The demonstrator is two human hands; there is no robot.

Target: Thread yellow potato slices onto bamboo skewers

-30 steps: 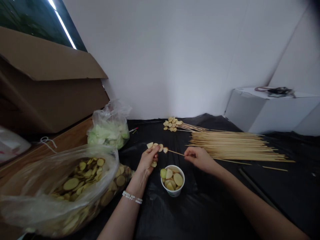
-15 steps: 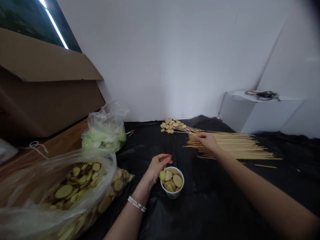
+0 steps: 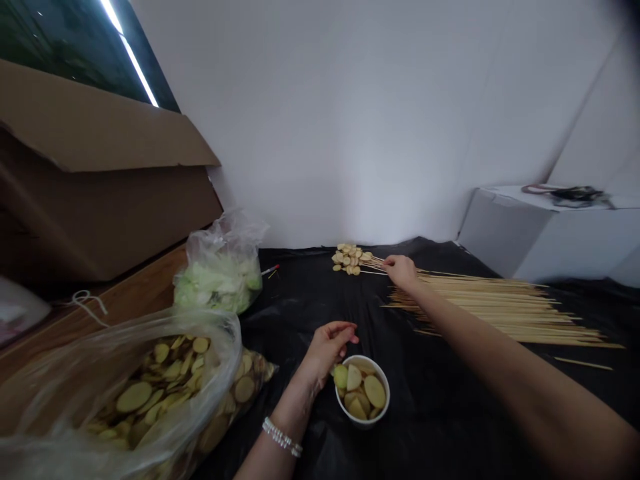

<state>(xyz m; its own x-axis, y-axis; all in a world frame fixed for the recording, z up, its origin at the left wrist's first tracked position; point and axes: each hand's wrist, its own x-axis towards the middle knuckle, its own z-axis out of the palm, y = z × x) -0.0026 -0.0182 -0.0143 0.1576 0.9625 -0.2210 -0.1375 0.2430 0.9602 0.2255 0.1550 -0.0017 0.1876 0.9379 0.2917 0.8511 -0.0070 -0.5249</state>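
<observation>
My right hand (image 3: pixel 401 270) is pinched on the thin bamboo skewers (image 3: pixel 376 263) that carry potato slices (image 3: pixel 349 257), near the back wall. Which single skewer it grips I cannot make out. Beneath and beside that forearm lies a wide pile of bare bamboo skewers (image 3: pixel 505 303). My left hand (image 3: pixel 331 345) hovers just behind a white paper cup (image 3: pixel 363 423), thumb and fingertips drawn together. Whatever they may hold is too small to tell. Round potato slices (image 3: pixel 374 392) fill the cup, with a greener piece (image 3: pixel 341 376) at its left rim.
At left, a large clear plastic bag (image 3: pixel 223 347) of potato slices lies open. Behind it stands a bag of pale green vegetable (image 3: pixel 220 280). A cardboard box (image 3: pixel 115 207) and white box (image 3: pixel 505 230) flank the black sheet (image 3: pixel 300 293). A red-tipped pen (image 3: pixel 271 270) lies there.
My right hand has moved from over the bare skewers' ends towards the potato-laden skewers at the back. My left hand keeps its pinch by the cup. The view has shifted slightly.
</observation>
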